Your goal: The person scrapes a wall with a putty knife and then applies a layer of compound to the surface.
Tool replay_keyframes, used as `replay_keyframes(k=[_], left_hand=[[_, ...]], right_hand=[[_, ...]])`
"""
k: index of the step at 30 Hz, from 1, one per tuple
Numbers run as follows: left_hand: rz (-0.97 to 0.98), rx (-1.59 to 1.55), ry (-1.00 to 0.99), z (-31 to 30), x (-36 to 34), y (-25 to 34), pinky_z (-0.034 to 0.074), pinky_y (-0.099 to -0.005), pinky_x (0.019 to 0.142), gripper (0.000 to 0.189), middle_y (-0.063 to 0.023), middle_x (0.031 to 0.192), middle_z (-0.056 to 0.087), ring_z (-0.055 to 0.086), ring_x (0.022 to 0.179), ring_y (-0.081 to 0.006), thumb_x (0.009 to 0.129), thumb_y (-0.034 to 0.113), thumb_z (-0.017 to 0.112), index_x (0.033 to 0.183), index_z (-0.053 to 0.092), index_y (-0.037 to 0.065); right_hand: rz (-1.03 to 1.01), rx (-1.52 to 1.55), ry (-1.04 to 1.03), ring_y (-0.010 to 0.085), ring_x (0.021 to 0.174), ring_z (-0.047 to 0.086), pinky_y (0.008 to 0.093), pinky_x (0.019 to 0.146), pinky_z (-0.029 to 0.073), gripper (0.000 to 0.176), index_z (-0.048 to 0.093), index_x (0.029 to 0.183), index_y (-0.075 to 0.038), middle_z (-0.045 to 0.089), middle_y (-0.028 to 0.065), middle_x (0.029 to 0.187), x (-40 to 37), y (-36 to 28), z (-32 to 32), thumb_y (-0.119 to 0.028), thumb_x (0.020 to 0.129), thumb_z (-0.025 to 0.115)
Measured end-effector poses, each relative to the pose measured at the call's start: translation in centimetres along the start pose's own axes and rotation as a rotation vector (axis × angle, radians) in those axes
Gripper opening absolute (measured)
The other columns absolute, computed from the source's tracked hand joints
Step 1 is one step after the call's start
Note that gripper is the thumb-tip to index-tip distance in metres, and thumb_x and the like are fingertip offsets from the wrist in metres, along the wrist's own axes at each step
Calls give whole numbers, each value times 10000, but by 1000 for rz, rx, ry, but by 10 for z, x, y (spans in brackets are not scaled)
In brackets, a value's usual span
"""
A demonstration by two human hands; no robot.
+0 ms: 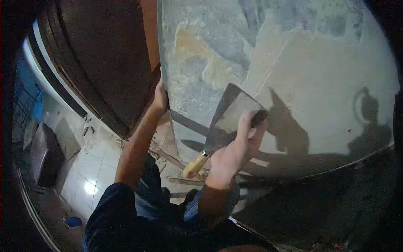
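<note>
My left hand (160, 95) rests against the upright edge of the plastered wall (327, 67), beside a dark brown panel; its fingers are mostly hidden. In front of the wall, my right hand (235, 151) is closed at the broad blade of a trowel (223, 119). The trowel's pale wooden handle (195, 166) points down to the left, outside my grip. Between thumb and fingers shows a small dark part, too unclear to name. Grey and tan patches mark the wall surface, and shadows of the hand and tool fall on it.
The dark brown panel (109, 54) stands at the upper left. Below it are white floor tiles (90, 170) with debris, a dark block-like object (45, 155) and a small blue item (72, 221). Narrow strips (187, 181) lie near the wall's foot. A dark area borders the wall at the lower right.
</note>
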State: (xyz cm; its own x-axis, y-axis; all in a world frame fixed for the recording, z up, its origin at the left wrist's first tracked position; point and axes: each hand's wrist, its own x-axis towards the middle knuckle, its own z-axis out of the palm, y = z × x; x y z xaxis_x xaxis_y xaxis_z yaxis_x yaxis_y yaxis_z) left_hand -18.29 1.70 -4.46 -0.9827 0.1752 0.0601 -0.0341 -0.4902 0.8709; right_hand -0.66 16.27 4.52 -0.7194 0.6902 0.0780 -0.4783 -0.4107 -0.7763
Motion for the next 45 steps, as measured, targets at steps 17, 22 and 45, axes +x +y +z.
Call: replay_keyframes(k=[17, 22, 45], left_hand=[[227, 223, -155, -22, -11, -12, 354, -347, 915, 688, -141, 1195, 462, 458, 1066, -232, 881, 521, 384, 1273, 324, -40], [321, 191, -316, -27, -4, -12, 336, -329, 925, 613, -143, 1191, 463, 441, 1085, -223, 899, 415, 426, 1283, 315, -50], [376, 277, -223, -20, -10, -6, 355, -321, 898, 635, -145, 1123, 512, 467, 1034, -217, 872, 455, 479, 1217, 392, -71]], right_hand=[[-55, -101, -115, 118, 823, 542, 250, 774, 415, 264, 561, 947, -22, 587, 49, 876, -8, 33, -3, -136, 753, 701], [-107, -170, 105, 115, 785, 539, 265, 736, 419, 292, 563, 1013, -36, 579, 37, 866, -7, 41, -10, -164, 779, 682], [-567, -435, -89, 66, 761, 543, 205, 650, 434, 203, 523, 949, -19, 593, 24, 862, 0, 44, -22, -70, 795, 645]])
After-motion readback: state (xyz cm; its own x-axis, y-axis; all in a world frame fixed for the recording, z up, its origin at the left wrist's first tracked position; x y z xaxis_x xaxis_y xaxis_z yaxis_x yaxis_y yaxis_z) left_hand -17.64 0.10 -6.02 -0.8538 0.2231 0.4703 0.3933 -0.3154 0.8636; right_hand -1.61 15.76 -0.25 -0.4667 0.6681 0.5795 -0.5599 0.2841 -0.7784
